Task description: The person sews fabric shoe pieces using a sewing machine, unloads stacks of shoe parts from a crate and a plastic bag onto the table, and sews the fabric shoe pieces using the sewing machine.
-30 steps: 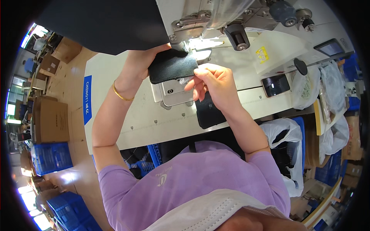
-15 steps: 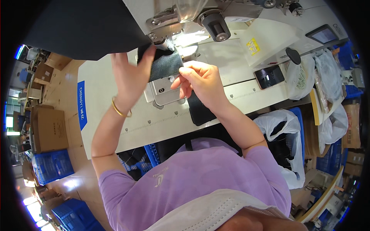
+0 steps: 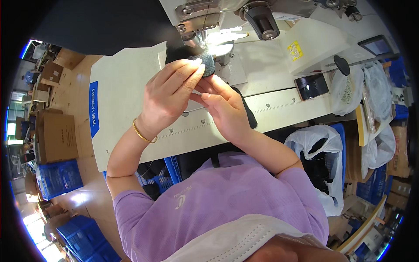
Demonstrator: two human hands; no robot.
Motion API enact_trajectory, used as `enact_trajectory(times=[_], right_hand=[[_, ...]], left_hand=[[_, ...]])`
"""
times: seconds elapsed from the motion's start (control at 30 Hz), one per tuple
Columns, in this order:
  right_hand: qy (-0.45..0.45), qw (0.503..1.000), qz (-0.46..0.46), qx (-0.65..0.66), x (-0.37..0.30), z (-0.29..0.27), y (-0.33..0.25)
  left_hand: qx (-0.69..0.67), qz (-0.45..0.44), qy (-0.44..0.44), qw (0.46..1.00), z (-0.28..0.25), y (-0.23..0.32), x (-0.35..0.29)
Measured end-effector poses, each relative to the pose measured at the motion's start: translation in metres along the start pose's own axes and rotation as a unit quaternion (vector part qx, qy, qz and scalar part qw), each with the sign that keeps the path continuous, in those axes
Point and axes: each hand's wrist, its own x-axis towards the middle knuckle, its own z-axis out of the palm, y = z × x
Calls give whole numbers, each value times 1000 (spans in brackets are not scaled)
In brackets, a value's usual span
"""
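A small dark grey-green fabric piece lies by the sewing machine's presser foot, its near end curled up. My left hand, with a gold bangle at the wrist, pinches the near end between thumb and fingertips. Just right of it, my right hand has its thumb apart from its stretched fingers. These reach to the underside of the fabric's near edge, partly hidden behind the left hand. Beneath the right hand, a black fabric piece rests on the machine table.
Dark cloth spreads over the far left. A black phone lies on the table at right, near clear plastic bags. Below the table's right side stands a bin lined with a white bag. Blue crates stand on the floor at left.
My left hand has come from the fabric's left side to its near end, which now curls up instead of lying flat. My right hand has lowered slightly, its pinch at the corner opened.
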Motion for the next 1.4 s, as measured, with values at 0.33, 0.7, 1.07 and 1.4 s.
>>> enact_trajectory(times=[0.33, 0.7, 1.07, 1.4], right_hand=[[6, 999, -6, 42, 13, 10, 3], [15, 998, -14, 60, 23, 11, 7], [16, 999, -5, 41, 22, 13, 2], [43, 998, 14, -45, 11, 5, -8]], left_hand=[[64, 72, 28, 995, 8, -20, 0], [71, 62, 27, 995, 14, -26, 8], [63, 11, 30, 997, 20, -22, 10], [-128, -99, 8, 987, -3, -7, 11]])
